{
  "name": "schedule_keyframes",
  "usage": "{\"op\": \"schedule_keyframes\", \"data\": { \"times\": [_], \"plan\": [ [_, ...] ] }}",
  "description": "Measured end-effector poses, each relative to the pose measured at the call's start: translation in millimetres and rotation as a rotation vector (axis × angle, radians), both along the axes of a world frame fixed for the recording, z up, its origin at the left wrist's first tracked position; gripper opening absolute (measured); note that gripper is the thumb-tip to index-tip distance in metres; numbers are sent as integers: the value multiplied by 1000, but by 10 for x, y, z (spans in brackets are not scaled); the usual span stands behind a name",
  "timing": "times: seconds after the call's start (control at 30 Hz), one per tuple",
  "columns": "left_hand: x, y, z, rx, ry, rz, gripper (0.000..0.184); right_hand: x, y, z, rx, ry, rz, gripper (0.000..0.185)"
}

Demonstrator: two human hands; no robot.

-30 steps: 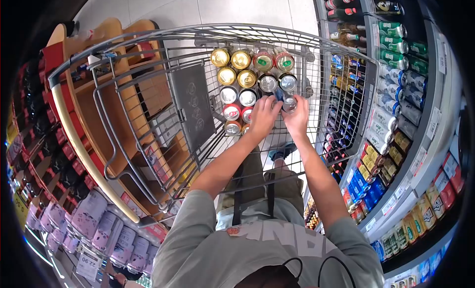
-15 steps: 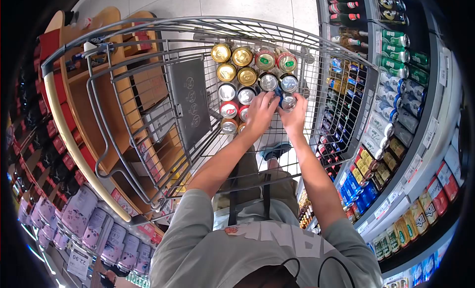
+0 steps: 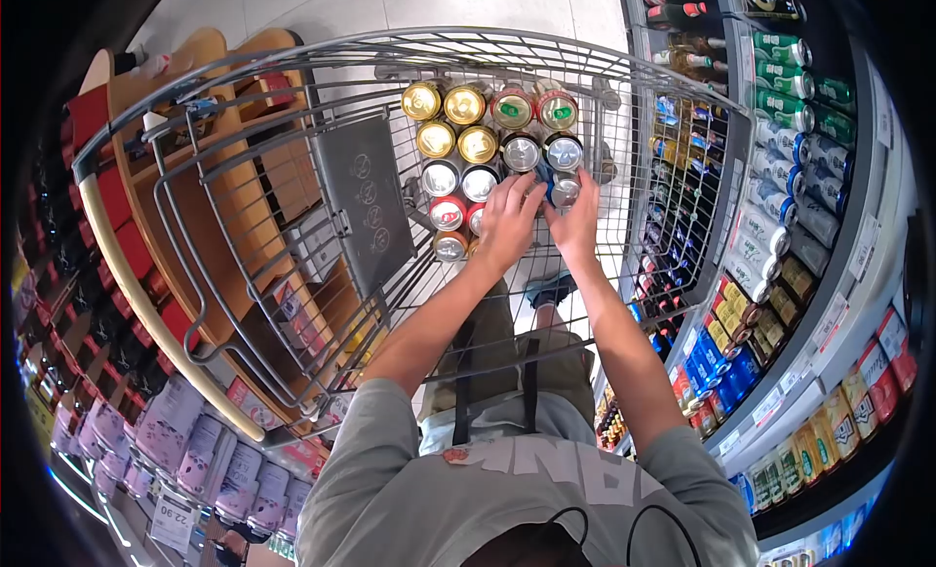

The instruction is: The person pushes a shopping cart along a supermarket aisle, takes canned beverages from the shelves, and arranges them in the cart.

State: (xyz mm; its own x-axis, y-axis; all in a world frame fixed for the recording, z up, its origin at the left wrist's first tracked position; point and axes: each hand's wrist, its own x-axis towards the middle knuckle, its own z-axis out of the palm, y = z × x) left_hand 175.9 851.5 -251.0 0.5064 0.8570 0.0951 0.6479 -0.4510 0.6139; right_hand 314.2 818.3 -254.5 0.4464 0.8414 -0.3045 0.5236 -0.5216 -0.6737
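Observation:
Several upright cans stand in rows inside a wire shopping cart [image 3: 322, 42]. Gold-topped cans [image 3: 464, 105] are at the upper left, cans with green tabs [image 3: 557, 110] at the upper right, and silver-topped ones [image 3: 441, 178] lower down. My right hand [image 3: 575, 218] has its fingers round a silver-topped can [image 3: 565, 191], just below another silver-topped can [image 3: 564, 154]. Beside it, my left hand [image 3: 509, 221] reaches over the lower cans, fingers curled near a bluish can partly hidden between the hands. What its fingertips touch is hidden.
A grey panel [image 3: 365, 201] is fixed inside the cart's left part. Drink shelves [image 3: 829, 304] run along the right. At the left are a wooden display rack [image 3: 175, 192] and purple packs [image 3: 161, 421]. A shoe [image 3: 548, 288] shows under the cart.
The cart and its cans have shifted slightly left in the view. Both hands stay low among the cans, with small finger movements around the silver-topped can.

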Motion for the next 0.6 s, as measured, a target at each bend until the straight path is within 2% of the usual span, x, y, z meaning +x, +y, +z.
{"op": "schedule_keyframes", "data": {
  "times": [0.3, 0.6],
  "plan": [
    [-50, -81, 322, -88, -112, 28, 58, 50, 8, 73, -18, 24, -13, 75],
    [-168, -27, 329, -114, -101, 6, 55, 31, 0, 101, -14, 22, -11, 78]
  ]
}}
